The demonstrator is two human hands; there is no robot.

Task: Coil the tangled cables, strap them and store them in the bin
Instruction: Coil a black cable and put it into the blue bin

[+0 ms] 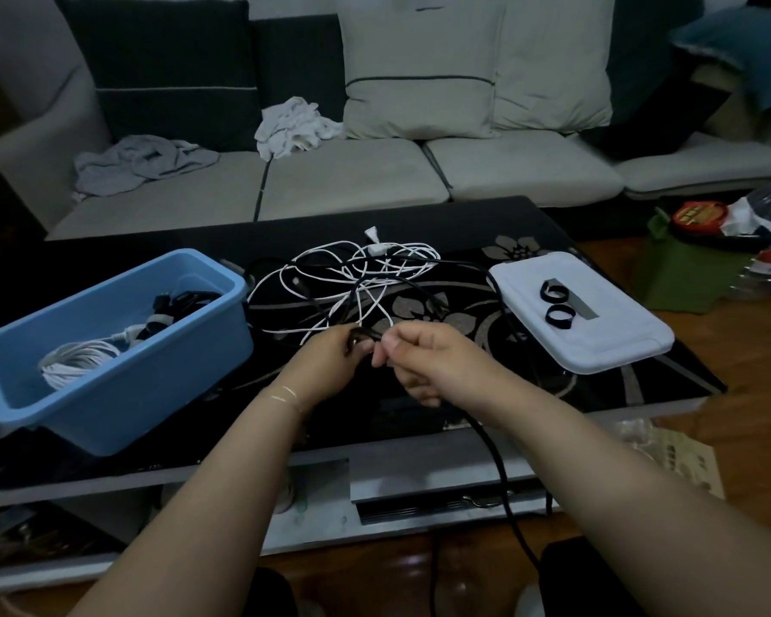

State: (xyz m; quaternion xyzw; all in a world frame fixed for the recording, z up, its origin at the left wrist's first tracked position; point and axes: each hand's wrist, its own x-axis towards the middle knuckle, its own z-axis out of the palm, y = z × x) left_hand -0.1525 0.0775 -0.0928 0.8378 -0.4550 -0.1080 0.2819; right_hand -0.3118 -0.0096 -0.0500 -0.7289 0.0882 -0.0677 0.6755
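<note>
Left hand (330,356) and right hand (419,354), both pinching black cable (504,478) just right of blue bin (108,394). Tangle (352,278) behind bin. Risk: pulling tightens knots, drags white cable (312,264).

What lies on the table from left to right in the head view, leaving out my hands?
Blue bin holding coiled cables → tangle of white and black cables → white lid with two black straps on it.
</note>
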